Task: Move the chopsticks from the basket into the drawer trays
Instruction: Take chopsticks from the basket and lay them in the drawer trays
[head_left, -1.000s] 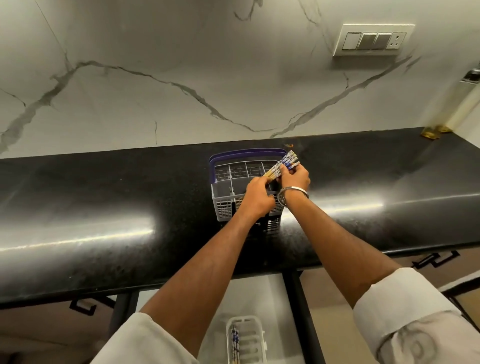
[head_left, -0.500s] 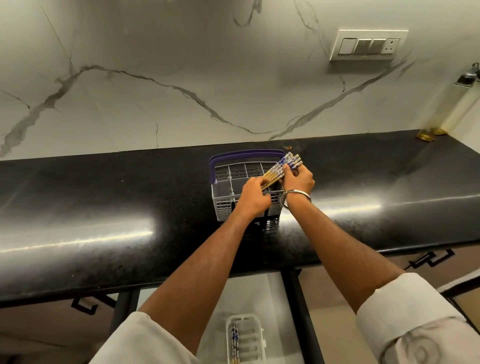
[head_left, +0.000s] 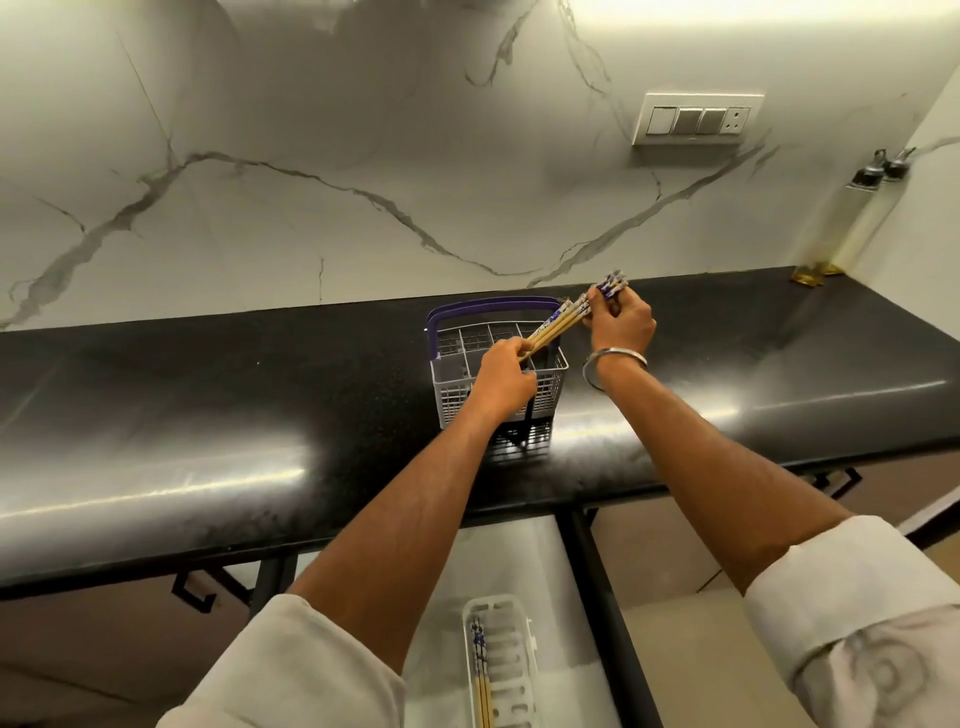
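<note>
Your left hand (head_left: 501, 376) pinches the bare wooden ends of a bundle of chopsticks (head_left: 563, 321) while your right hand (head_left: 621, 325) closes its grip on their blue-patterned tops, holding the bundle slanted above the grey cutlery basket (head_left: 498, 374) with the purple handle. The basket stands near the back edge of the black surface (head_left: 208, 395). Below the front edge, a white drawer tray (head_left: 511, 670) already holds a few chopsticks along its left side.
</note>
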